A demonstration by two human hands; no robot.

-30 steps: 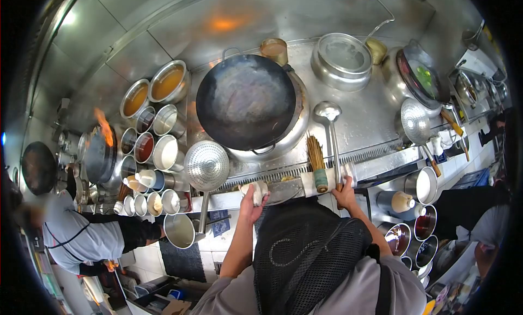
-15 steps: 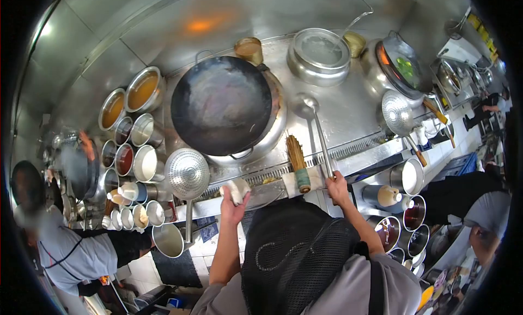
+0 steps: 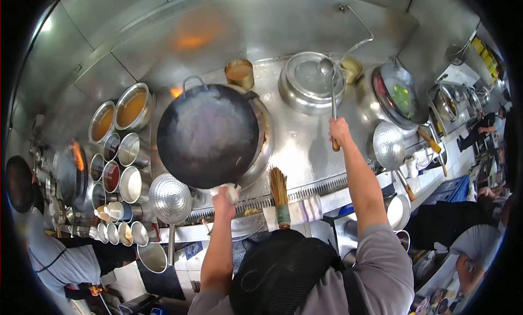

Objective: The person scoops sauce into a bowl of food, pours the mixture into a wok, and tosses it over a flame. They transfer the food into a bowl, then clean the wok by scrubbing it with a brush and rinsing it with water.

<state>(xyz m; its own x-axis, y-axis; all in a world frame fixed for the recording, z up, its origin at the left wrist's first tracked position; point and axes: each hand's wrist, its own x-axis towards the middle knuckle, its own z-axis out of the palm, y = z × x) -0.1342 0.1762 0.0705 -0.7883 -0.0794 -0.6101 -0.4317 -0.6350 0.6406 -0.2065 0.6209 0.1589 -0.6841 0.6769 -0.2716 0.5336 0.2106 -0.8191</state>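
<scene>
My left hand (image 3: 223, 204) is closed on a folded white cloth (image 3: 231, 193), pressed at the near rim of a large dark wok (image 3: 210, 132), where the wok's near handle is hidden. The wok is bare inside and sits tilted over the burner ring (image 3: 265, 143). My right arm reaches forward, and my right hand (image 3: 339, 132) grips the wooden end of a long metal ladle (image 3: 334, 94). Its bowl overlaps the round steel pot (image 3: 291, 91) of clear liquid at the back, beside a thin bent water pipe (image 3: 364, 41).
A bamboo brush (image 3: 279, 192) stands by a striped towel (image 3: 310, 210) at the front edge. Perforated strainers (image 3: 170, 198) (image 3: 389, 145) lie at both sides. Bowls of brown liquid (image 3: 132, 108) and seasoning pots are on the left. Another wok (image 3: 403, 100) holds greens. Co-workers (image 3: 62, 255) stand at both sides.
My right hand has lifted the ladle from the counter and carried it forward to the pot. My left hand has brought the cloth up to the wok's rim.
</scene>
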